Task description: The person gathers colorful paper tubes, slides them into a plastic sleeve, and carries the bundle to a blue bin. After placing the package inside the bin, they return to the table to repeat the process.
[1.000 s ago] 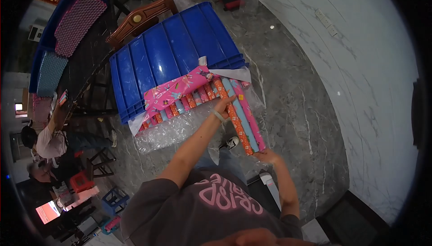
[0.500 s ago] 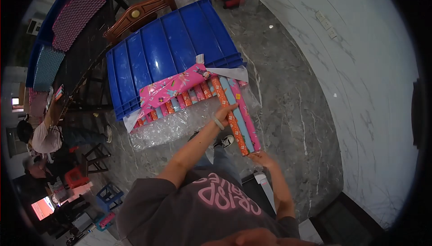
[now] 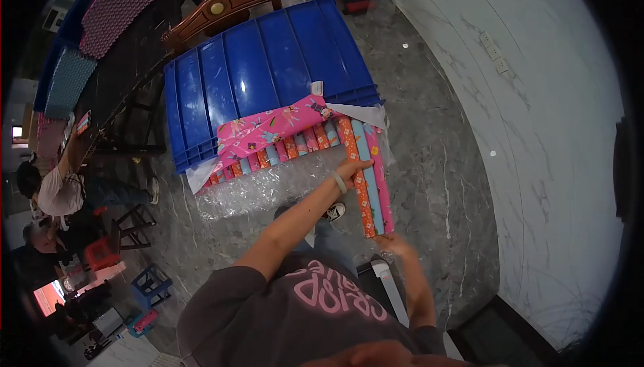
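Three long rolls, orange [image 3: 364, 202], light blue [image 3: 369, 172] and pink [image 3: 382, 189], lie side by side, pointing from the crate toward my body. My left hand [image 3: 354, 170] is closed around them near the middle, thumb across the top. At their near ends is my right hand [image 3: 392, 243], its fingertips pressed against the ends. Beyond them, a row of similar patterned rolls [image 3: 290, 146] shows under a pink printed sheet [image 3: 272, 127] on the front of a blue plastic crate [image 3: 268, 58]. Clear plastic wrap [image 3: 268, 182] hangs below the row.
A carved wooden chair back [image 3: 225, 11] stands behind the crate. At the left, a person [image 3: 60, 192] reaches toward a dark table [image 3: 127, 65] with trays of pink and blue rolls. Stools [image 3: 151, 286] stand lower left. A marble wall [image 3: 537, 132] runs along the right.
The view has shifted, so the crate appears slightly farther right. My hands keep hold of the three rolls, which now point more directly toward me.
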### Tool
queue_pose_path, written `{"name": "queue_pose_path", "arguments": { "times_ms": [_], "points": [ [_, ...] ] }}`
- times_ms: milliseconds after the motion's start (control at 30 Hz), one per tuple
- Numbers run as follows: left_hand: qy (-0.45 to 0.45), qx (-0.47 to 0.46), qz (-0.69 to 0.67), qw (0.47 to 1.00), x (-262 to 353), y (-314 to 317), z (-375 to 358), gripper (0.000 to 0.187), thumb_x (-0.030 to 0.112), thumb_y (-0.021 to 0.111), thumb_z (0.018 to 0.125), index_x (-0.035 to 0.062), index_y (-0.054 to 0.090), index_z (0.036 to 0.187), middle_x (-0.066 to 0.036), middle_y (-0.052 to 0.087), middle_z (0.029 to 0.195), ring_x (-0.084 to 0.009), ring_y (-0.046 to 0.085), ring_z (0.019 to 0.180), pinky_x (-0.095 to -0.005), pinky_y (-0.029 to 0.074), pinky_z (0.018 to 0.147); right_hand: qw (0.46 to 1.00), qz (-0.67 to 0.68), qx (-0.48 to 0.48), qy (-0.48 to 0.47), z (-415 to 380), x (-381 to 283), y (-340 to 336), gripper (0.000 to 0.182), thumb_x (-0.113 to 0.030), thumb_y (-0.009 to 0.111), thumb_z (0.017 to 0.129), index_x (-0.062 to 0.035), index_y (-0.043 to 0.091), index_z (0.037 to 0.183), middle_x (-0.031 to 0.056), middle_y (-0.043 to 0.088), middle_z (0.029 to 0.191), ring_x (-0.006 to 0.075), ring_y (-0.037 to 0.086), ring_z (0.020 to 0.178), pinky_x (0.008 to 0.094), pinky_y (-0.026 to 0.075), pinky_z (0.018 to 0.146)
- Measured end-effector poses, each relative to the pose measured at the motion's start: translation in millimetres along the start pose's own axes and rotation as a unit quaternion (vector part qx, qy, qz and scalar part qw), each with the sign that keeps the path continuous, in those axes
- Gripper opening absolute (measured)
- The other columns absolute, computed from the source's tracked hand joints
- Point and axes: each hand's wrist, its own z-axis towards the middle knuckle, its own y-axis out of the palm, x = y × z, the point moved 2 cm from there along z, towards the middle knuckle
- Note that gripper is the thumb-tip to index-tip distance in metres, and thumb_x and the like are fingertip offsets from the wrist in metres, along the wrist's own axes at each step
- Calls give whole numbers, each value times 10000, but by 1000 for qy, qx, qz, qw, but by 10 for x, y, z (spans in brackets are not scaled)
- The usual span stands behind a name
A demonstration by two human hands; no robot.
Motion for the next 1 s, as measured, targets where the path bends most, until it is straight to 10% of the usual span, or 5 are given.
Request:
{"name": "queue_pose_path", "arguments": {
  "times_ms": [367, 1000],
  "points": [
    [-1, -10, -42, 999, 256, -12, 259, 205, 86, 629, 806, 28, 561, 990, -78, 636, 898, -216, 644, 779, -366, 558, 697, 997, 30, -57, -34, 358, -347, -530, 198, -175, 626, 839, -67, 611, 1005, -57, 519, 715, 41, 434, 591, 201, 348, 514],
    [81, 47, 1, 996, -97, -92, 154, 248, 48, 650, 780, 54, 552, 1007, -49, 616, 927, -182, 613, 808, -342, 525, 697, 977, 117, -92, -149, 995, -1228, -582, 129, -170, 593, 865, -64, 572, 795, -48, 442, 587, 53, 377, 500, 231, 279, 452]
  ]
}}
